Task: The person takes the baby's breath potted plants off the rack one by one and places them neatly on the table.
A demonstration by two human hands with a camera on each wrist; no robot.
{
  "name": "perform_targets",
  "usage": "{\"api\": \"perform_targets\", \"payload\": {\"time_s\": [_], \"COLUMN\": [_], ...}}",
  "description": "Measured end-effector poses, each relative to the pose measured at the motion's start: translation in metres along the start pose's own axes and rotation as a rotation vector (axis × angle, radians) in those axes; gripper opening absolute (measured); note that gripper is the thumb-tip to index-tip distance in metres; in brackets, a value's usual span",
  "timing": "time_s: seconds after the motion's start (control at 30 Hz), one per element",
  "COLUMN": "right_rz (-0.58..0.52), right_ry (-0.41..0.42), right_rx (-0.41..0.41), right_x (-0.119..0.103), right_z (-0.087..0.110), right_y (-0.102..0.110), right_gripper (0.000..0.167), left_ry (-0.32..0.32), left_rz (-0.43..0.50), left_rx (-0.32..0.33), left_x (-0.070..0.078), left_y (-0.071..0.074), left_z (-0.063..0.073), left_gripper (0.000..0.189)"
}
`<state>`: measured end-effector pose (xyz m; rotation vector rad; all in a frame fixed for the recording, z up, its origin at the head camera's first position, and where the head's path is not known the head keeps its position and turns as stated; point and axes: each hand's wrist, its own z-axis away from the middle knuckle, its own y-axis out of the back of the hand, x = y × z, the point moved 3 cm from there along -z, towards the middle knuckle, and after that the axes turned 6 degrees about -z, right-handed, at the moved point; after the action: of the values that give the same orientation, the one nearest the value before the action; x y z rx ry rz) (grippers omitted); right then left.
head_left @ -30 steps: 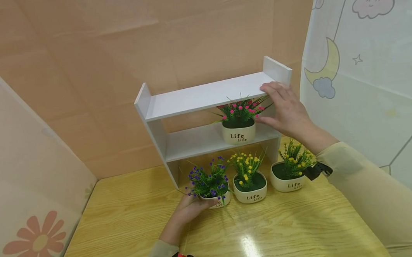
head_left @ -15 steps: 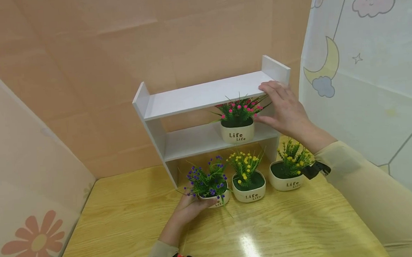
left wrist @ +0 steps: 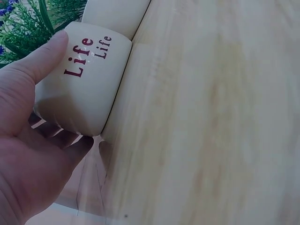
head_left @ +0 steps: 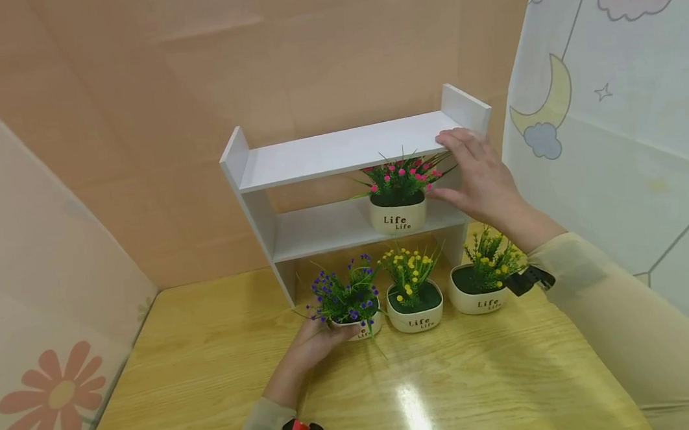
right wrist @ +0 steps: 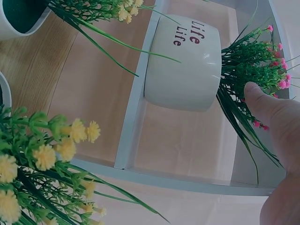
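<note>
In the head view my left hand [head_left: 318, 341] grips a cream pot [left wrist: 86, 93] of purple flowers [head_left: 348, 293], low at the table in front of the white shelf [head_left: 341, 149]. Its thumb lies over the front near the "Life" lettering; the other fingers go around the side and underneath. My right hand [head_left: 483, 175] rests at the shelf's upper right, fingertips over the top board's front edge. Its thumb [right wrist: 262, 101] reaches below, beside the pink flowers [right wrist: 262, 65] of a pot [head_left: 398, 217] standing on the middle board. The right fingers are hidden in the right wrist view.
Two cream pots with yellow flowers stand on the wooden table [head_left: 212, 365]: one pot [head_left: 415, 318] just right of the purple one, another pot [head_left: 479, 299] farther right under my right forearm. Fabric panels enclose the back and sides.
The view has tilted slightly, so the scene sits a little higher. Both hands keep their places on the purple-flower pot and at the shelf's edge.
</note>
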<state>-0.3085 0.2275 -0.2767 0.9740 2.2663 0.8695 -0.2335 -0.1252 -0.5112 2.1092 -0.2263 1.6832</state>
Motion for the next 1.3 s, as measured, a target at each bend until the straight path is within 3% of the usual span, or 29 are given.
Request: {"api": "perform_targets", "payload": {"time_s": [0.2,0.43,0.57,0.87,1.3], "right_rz": [0.005,0.004,0.002,0.005,0.007], "right_ry": [0.018,0.024,0.032,0.025,0.011], "right_rx": [0.008,0.019,0.024,0.024,0.010], "right_x": [-0.001,-0.001,-0.002,-0.003,-0.001], "right_z": [0.002,0.001,0.001,0.002,0.000], "right_y": [0.000,0.001,0.001,0.001,0.001], "right_gripper": [0.097,0.098,0.098,0.097,0.098], "left_ry": [0.021,-0.007,-0.002,0.083,0.039], "left_rz": [0.089,0.007,0.018,-0.164,-0.211], "left_rx": [-0.038,0.019,0.036,0.134,0.131], "left_x": [0.001,0.007,0.014,0.030,0.057], "left_y": [0.001,0.010,0.014,0.026,0.034], "left_z": [0.004,0.010,0.015,0.023,0.026], "left_gripper": [0.096,0.101,0.101,0.113,0.119]}}
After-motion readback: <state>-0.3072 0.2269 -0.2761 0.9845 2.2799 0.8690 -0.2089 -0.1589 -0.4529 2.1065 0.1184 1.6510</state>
